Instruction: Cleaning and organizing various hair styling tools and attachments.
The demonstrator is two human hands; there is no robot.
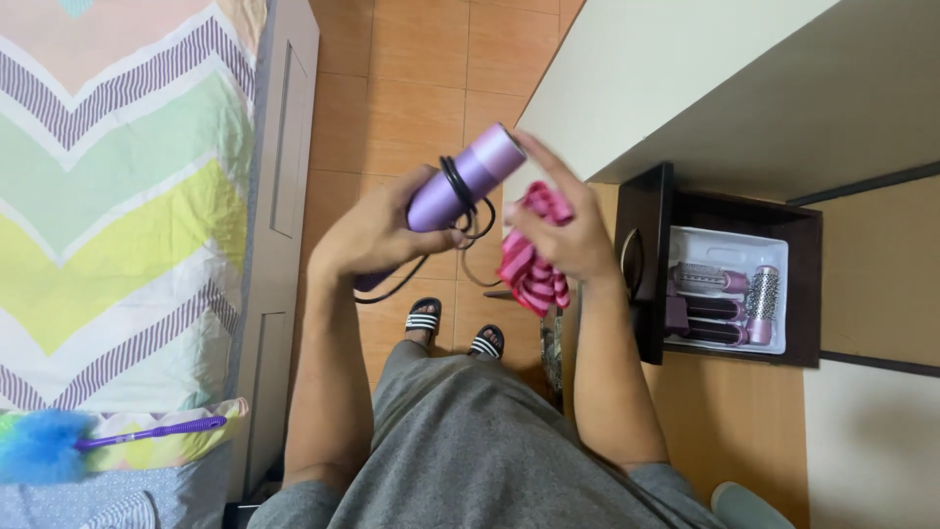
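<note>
**Wiping the styler handle, cord looped on barrel**

My left hand (pixel 377 235) is wrapped around the lilac styler handle (pixel 460 181), thumb and fingers closed on its lower half, holding it tilted with the flat end cap up and to the right, at chest height above the tiled floor (pixel 411 98). The black cord (pixel 468 201) sits coiled in a few loops around the barrel, with a slack length hanging below my wrist.

My right hand (pixel 563 230) bunches a pink striped cloth (pixel 534 260) against the palm, fingers curled on it, index finger stretched up to touch the end cap.

Judgement: the step in hand is cleaning the barrel near its top. The next move calls for turning the handle in my left grip so the cloth meets the unwiped side, and keeping the cord loops from slipping.

Handle surface: smooth, matt lilac, paler band at the cap; no marks that I can make out.

To my right, an open dark drawer (pixel 646 264) holds a white tray (pixel 729 240) of pink brush attachments (pixel 720 299). A blue duster (pixel 44 446) lies on the chevron bedspread (pixel 117 196).
</note>
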